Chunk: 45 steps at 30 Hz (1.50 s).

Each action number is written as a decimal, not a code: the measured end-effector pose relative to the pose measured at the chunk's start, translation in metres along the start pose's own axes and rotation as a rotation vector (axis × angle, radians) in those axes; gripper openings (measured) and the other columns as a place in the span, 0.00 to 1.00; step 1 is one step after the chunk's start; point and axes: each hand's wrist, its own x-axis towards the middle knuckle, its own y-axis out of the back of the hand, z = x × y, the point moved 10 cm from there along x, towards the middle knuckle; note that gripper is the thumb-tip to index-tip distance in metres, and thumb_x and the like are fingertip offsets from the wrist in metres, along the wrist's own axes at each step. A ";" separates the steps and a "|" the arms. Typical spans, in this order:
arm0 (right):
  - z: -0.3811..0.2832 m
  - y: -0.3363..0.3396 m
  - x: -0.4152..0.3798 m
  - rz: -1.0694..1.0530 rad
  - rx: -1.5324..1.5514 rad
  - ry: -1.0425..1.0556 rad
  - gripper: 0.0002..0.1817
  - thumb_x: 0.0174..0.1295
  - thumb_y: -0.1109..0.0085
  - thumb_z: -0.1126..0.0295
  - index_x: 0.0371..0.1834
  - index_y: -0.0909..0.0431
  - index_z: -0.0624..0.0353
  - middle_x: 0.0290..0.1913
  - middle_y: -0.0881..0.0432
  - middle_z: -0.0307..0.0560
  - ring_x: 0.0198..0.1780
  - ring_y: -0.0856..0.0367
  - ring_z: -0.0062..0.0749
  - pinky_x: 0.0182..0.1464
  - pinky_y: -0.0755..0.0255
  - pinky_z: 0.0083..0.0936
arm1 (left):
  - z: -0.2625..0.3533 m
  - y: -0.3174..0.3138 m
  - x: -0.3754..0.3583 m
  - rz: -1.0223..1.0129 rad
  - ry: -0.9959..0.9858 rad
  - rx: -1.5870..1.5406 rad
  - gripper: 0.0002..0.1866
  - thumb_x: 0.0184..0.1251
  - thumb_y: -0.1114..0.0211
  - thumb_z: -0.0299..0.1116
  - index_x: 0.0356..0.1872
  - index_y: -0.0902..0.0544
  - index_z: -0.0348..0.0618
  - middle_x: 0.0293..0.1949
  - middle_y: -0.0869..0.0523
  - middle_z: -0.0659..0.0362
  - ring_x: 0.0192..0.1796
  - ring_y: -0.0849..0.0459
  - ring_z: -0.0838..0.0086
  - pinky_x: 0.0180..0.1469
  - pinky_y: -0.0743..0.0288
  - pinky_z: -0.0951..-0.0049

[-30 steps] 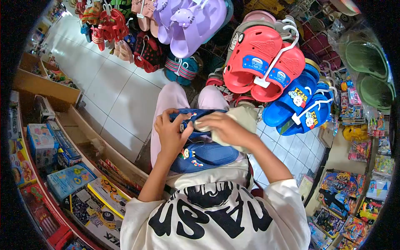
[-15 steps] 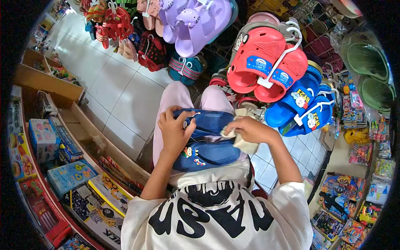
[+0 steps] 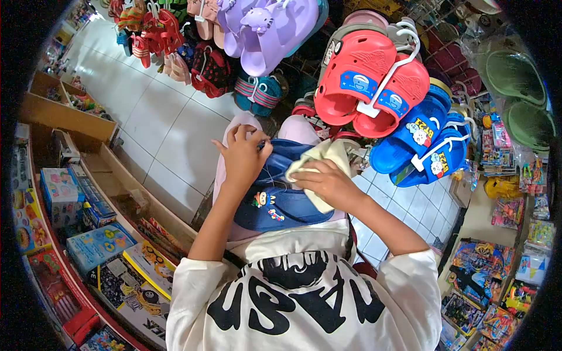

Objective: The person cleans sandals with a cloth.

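A pair of dark blue sandals lies across my lap, the near sandal (image 3: 298, 212) with small colourful figures on its strap. My left hand (image 3: 244, 153) pinches the strap of the far sandal (image 3: 282, 151) at its left side, with the other fingers raised. In my right hand (image 3: 328, 182) is a cream cloth (image 3: 321, 157), pressed on the right part of the sandals. The cloth covers part of both sandals. A thin clear strand shows between the sandals.
Red clogs (image 3: 357, 73) and blue sandals (image 3: 418, 131) hang close beyond my right hand. Purple sandals (image 3: 272, 35) hang ahead. Shelves with boxed toys (image 3: 99, 245) curve along the left, and packaged toys (image 3: 480, 263) stand at the right.
My right hand and the cloth have moved left over the sandals. My left hand has shifted slightly up, and the sandals have tilted a little.
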 end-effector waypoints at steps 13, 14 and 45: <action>-0.019 -0.003 0.035 -0.011 -0.057 -0.065 0.24 0.60 0.51 0.72 0.61 0.29 0.53 0.57 0.22 0.40 0.60 0.29 0.34 0.59 0.36 0.38 | -0.013 -0.011 0.012 -0.069 0.043 -0.018 0.09 0.56 0.34 0.45 0.36 0.14 0.58 0.51 0.21 0.61 0.63 0.31 0.57 0.59 0.52 0.18; -0.018 -0.005 0.034 -0.025 -0.076 -0.069 0.23 0.59 0.51 0.72 0.61 0.29 0.53 0.56 0.22 0.41 0.59 0.28 0.34 0.58 0.35 0.38 | -0.015 -0.011 0.012 -0.066 0.051 -0.003 0.09 0.56 0.34 0.45 0.36 0.14 0.58 0.51 0.21 0.61 0.63 0.31 0.57 0.59 0.52 0.18; 0.004 0.008 0.020 0.204 -0.040 -0.156 0.31 0.49 0.44 0.81 0.61 0.27 0.48 0.63 0.25 0.35 0.61 0.30 0.39 0.61 0.39 0.35 | 0.034 0.015 0.014 -0.221 -0.564 -0.149 0.17 0.65 0.40 0.42 0.49 0.24 0.44 0.51 0.21 0.52 0.60 0.26 0.56 0.69 0.42 0.50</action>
